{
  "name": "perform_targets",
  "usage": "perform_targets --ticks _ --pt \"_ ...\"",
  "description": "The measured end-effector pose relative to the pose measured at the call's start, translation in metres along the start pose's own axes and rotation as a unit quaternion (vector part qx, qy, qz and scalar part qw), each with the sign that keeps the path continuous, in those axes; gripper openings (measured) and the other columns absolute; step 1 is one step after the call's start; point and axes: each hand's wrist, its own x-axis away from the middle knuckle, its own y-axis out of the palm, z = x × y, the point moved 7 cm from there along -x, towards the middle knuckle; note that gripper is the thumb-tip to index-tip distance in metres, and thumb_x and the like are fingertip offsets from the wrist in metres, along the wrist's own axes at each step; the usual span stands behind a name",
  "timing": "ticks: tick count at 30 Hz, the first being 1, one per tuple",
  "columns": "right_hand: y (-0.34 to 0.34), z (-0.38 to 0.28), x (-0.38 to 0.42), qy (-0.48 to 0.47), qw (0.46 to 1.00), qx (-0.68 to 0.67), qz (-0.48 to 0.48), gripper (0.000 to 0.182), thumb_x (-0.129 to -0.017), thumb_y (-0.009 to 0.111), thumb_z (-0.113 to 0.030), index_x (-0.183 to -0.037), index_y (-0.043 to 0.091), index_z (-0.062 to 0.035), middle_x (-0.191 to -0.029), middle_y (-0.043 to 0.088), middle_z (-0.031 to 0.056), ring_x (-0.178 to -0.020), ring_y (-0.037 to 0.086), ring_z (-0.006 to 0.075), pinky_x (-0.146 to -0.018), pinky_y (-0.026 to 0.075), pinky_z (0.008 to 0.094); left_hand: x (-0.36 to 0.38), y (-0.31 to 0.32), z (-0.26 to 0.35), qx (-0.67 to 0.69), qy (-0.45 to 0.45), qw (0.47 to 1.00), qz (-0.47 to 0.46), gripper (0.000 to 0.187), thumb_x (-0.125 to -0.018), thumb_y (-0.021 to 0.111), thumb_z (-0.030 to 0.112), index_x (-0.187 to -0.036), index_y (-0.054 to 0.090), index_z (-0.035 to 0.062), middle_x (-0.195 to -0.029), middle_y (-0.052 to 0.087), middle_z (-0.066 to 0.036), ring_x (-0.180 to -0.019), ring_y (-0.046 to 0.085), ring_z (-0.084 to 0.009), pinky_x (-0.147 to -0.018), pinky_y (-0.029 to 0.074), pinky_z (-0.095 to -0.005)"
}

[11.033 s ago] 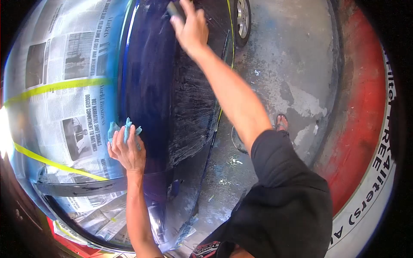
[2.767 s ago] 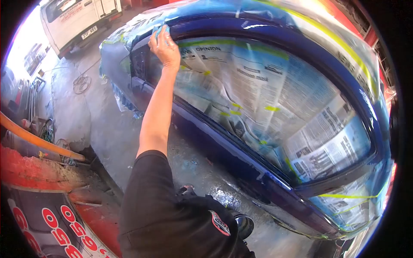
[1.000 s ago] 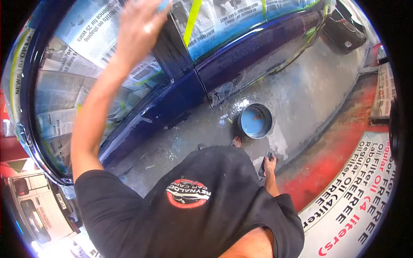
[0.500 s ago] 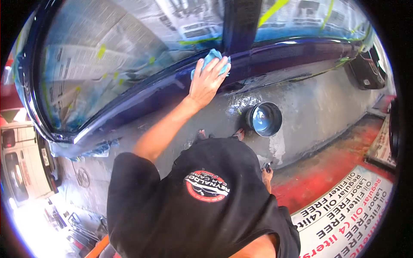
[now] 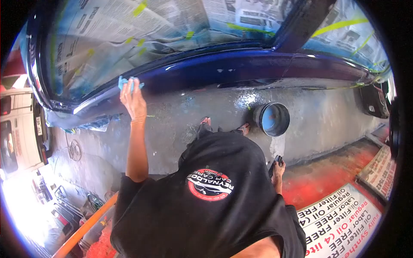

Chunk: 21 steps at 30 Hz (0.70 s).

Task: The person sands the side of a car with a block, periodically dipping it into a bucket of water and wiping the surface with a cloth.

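Cloth (image 5: 125, 81), light blue and bunched up, is pinched in the fingers of the left hand (image 5: 133, 103), right at the lower edge of the blue car panel (image 5: 202, 69); from here I can't tell how hard it presses, if at all. The right hand (image 5: 278, 173), well away from the car, has its fingers curled round a dark object (image 5: 274, 162), low beside the body. If any grit is caught in those folds, I'd say rubbing could scratch that shine. A damp or snagging fold might also lift the newspaper (image 5: 172, 21) taped just above, since the hand is so near its border. Footing worries me too: the floor (image 5: 327, 120) gleams as if wet, so the bare toes (image 5: 206, 121) could slide, and a careless sidestep might knock over the bucket (image 5: 285, 121), which holds bluish liquid close by.
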Motion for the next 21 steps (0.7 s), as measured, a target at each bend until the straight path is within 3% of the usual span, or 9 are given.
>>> perform_targets --ticks 5,8,12,14,15,16,17,20,21 --pt "0.026 -0.018 0.001 -0.031 0.996 0.075 -0.029 0.062 -0.098 0.074 -0.014 -0.154 0.048 -0.0123 -0.125 0.069 0.0160 -0.106 0.069 0.0255 -0.088 0.058 0.0420 0.012 -0.035 -0.087 -0.061 -0.152 0.986 0.028 0.036 -0.100 0.067 0.003 -0.135 0.071 0.0060 -0.131 0.067 -0.016 -0.121 0.061 -0.0389 -0.104 0.047 -0.0481" --pt "0.029 -0.024 0.000 -0.074 0.986 0.148 -0.026 0.063 -0.095 0.079 -0.021 -0.151 0.053 -0.0098 -0.128 0.070 0.0193 -0.107 0.071 0.0277 -0.089 0.058 0.0429 -0.031 -0.074 -0.074 0.071 -0.135 0.980 0.127 0.026 -0.098 0.071 0.005 -0.124 0.073 0.0044 -0.124 0.069 -0.018 -0.116 0.062 -0.0401 -0.101 0.049 -0.0478" --pt "0.020 -0.023 -0.018 -0.101 0.968 0.230 0.000 0.066 -0.091 0.081 -0.027 -0.149 0.055 -0.0083 -0.125 0.072 0.0209 -0.106 0.072 0.0276 -0.088 0.058 0.0423 -0.073 -0.051 -0.062 0.129 -0.092 0.987 -0.029 0.020 -0.096 0.076 0.010 -0.114 0.074 0.0037 -0.115 0.070 -0.020 -0.111 0.065 -0.0391 -0.100 0.051 -0.0477" --pt "0.019 -0.039 0.002 -0.122 0.979 0.164 0.001 0.066 -0.092 0.080 -0.028 -0.149 0.054 -0.0081 -0.110 0.074 0.0174 -0.097 0.072 0.0271 -0.085 0.059 0.0416 -0.081 -0.036 -0.046 0.093 -0.045 0.993 -0.054 0.019 -0.096 0.075 0.011 -0.114 0.076 0.0053 -0.115 0.071 -0.019 -0.111 0.066 -0.0391 -0.101 0.051 -0.0488" --pt "0.021 0.020 -0.053 -0.131 0.986 0.101 0.004 0.068 -0.093 0.078 -0.028 -0.152 0.051 -0.0084 -0.104 0.072 0.0147 -0.090 0.069 0.0248 -0.080 0.058 0.0413 -0.086 -0.024 -0.033 0.104 -0.019 0.993 -0.054 0.021 -0.096 0.075 0.010 -0.116 0.077 0.0060 -0.116 0.072 -0.019 -0.112 0.066 -0.0382 -0.101 0.052 -0.0485" --pt "0.021 0.032 -0.055 -0.123 0.990 0.065 0.002 0.069 -0.094 0.076 -0.027 -0.154 0.048 -0.0093 -0.101 0.069 0.0132 -0.086 0.067 0.0230 -0.076 0.057 0.0415 -0.092 -0.015 -0.012 0.147 -0.027 0.987 -0.058 0.020 -0.097 0.073 0.008 -0.116 0.077 0.0057 -0.116 0.072 -0.018 -0.112 0.067 -0.0375 -0.100 0.052 -0.0480" --pt "0.013 -0.003 -0.015 -0.145 0.977 0.152 0.039 0.069 -0.094 0.075 -0.026 -0.155 0.047 -0.0099 -0.103 0.071 0.0145 -0.086 0.068 0.0230 -0.076 0.058 0.0407 -0.098 -0.010 0.015 0.161 -0.001 0.985 -0.062 0.020 -0.097 0.073 0.006 -0.116 0.077 0.0050 -0.114 0.071 -0.018 -0.110 0.067 -0.0362 -0.099 0.053 -0.0466" --pt "-0.004 -0.040 0.038 -0.096 0.982 0.116 0.114 0.071 -0.091 0.074 -0.026 -0.156 0.048 -0.0118 -0.135 0.066 0.0245 -0.123 0.067 0.0383 -0.103 0.053 0.0443 -0.118 0.004 0.095 0.260 0.060 0.961 -0.069 0.028 -0.094 0.078 0.006 -0.122 0.075 0.0037 -0.114 0.069 -0.017 -0.108 0.067 -0.0348 -0.097 0.053 -0.0444" --pt "-0.007 -0.031 0.035 -0.094 0.985 0.069 0.126 0.072 -0.091 0.075 -0.026 -0.156 0.048 -0.0100 -0.132 0.068 0.0230 -0.115 0.069 0.0344 -0.098 0.056 0.0438 -0.128 0.004 0.123 0.289 0.077 0.951 -0.083 0.034 -0.092 0.081 0.009 -0.125 0.074 0.0036 -0.115 0.069 -0.017 -0.108 0.066 -0.0351 -0.097 0.053 -0.0446"
